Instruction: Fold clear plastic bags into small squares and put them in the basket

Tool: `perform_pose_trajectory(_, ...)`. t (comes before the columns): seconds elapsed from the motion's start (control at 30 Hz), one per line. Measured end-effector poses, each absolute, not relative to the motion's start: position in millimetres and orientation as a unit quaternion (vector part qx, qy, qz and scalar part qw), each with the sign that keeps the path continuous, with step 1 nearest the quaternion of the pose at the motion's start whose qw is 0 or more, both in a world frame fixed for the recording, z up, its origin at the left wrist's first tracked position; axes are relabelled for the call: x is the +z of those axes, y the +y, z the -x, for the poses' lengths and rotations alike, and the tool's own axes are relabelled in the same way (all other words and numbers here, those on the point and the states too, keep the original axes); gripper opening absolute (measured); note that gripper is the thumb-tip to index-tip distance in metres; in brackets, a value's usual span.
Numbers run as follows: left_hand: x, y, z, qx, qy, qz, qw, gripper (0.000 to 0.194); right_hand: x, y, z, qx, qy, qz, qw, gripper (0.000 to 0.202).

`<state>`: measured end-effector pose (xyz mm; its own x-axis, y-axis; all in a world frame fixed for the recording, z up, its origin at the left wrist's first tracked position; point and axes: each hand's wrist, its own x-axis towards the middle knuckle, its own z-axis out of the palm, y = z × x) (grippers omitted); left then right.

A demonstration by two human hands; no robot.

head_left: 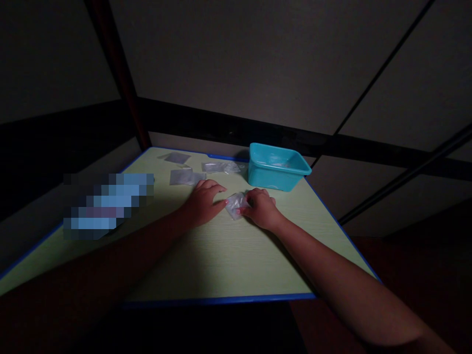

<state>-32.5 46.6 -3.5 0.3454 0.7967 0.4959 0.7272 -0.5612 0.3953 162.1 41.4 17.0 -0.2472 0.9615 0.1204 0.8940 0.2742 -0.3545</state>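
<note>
A small clear plastic bag (pixel 236 206), crinkled and shiny, is held just above or on the table between my hands. My right hand (pixel 262 209) pinches its right side between thumb and fingers. On the other side, my left hand (pixel 202 202) has its thumb tip at the bag's left edge, with the fingers spread apart from the thumb. Beyond my left hand lie more flat plastic bags: one (pixel 180 177) close to the fingers, another (pixel 177 157) farther back and a longer crumpled one (pixel 221 167) to the right.
A turquoise plastic basket (pixel 275 178) stands at the back right of the pale table (pixel 236 265), with something clear inside. A blurred-out blue object (pixel 114 201) lies at the left. Blue edging (pixel 221 299) borders the table; panelled walls rise behind it.
</note>
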Motion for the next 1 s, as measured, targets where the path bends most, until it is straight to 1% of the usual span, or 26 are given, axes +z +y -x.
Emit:
perform_pose_trajectory(0.17, -5.7, 48.2, 33.1, 0.351, 0.481, -0.803, 0.034, 0.03, 17.1, 38.2, -161.4, 0.184, -0.778, 0.557, 0.223, 0.011)
perform_pose_trajectory(0.3, -3.3, 48.3, 33.5, 0.354, 0.462, -0.811, 0.066, 0.026, 10.0, 39.6, -163.2, 0.258, -0.771, 0.499, 0.3, 0.012)
perform_pose_trajectory(0.47, 4.9, 44.5, 29.6, 0.383, 0.427, -0.802, 0.168, 0.018, 5.2, 41.5, -164.4, 0.278, -0.757, 0.465, 0.366, 0.011)
perform_pose_trajectory(0.63, 17.6, 33.1, 25.4, 0.436, 0.475, -0.716, 0.269, 0.02, 11.1, 40.8, -163.1, 0.337, -0.731, 0.418, 0.42, 0.015)
perform_pose_trajectory(0.77, 25.6, 23.2, 21.8, 0.435, 0.489, -0.657, 0.373, 0.027, 15.3, 37.6, -162.0, 0.371, -0.722, 0.402, 0.425, 0.018)
perform_pose_trajectory(0.9, 24.6, 21.1, 16.8, 0.491, 0.486, -0.563, 0.453, 0.037, 16.9, 35.9, -162.6, 0.367, -0.725, 0.405, 0.42, 0.019)
perform_pose_trajectory(1.0, 23.8, 22.7, 14.3, 0.509, 0.481, -0.511, 0.499, 0.035, 16.3, 36.8, -163.9, 0.37, -0.722, 0.406, 0.42, 0.021)
